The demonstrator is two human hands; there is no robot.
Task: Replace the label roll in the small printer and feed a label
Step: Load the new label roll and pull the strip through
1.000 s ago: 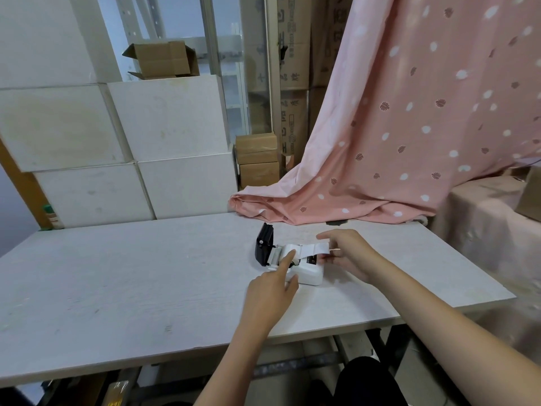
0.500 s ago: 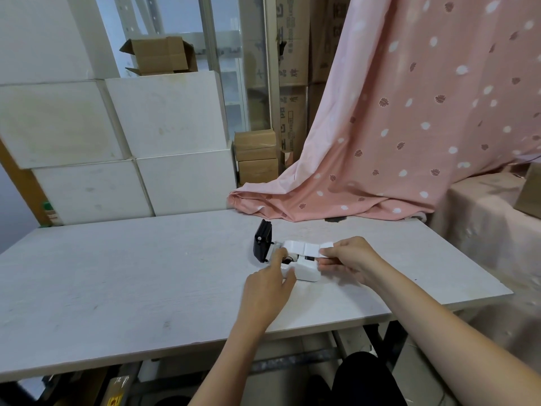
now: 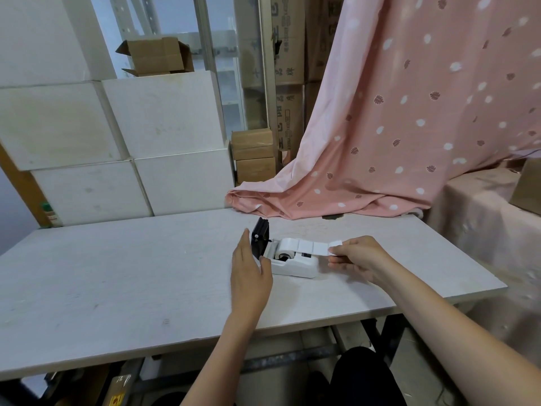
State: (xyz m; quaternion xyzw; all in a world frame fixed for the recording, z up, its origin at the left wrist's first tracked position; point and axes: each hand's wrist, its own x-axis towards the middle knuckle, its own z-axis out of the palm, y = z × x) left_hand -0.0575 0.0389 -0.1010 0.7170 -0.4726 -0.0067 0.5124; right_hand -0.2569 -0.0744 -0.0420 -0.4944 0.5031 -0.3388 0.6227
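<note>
A small white printer (image 3: 295,266) lies on the pale table (image 3: 117,273), its black lid (image 3: 260,237) standing upright at the left end. A white label roll (image 3: 285,248) sits in the open bay. A strip of labels (image 3: 317,247) runs from the roll to the right, above the printer body. My right hand (image 3: 355,256) pinches the strip's free end just right of the printer. My left hand (image 3: 248,271) is open with fingers apart, behind and beside the lid, thumb by the printer's left end.
Pink dotted cloth (image 3: 395,127) hangs behind and spills onto the table's far edge. White boxes (image 3: 140,142) are stacked at the back left, brown cartons (image 3: 254,155) behind. A covered surface (image 3: 491,218) stands at the right. The table's near edge runs just before my forearms.
My right hand has drawn the label strip out farther to the right. My left hand has come off the roll and moved left to the lid's side.
</note>
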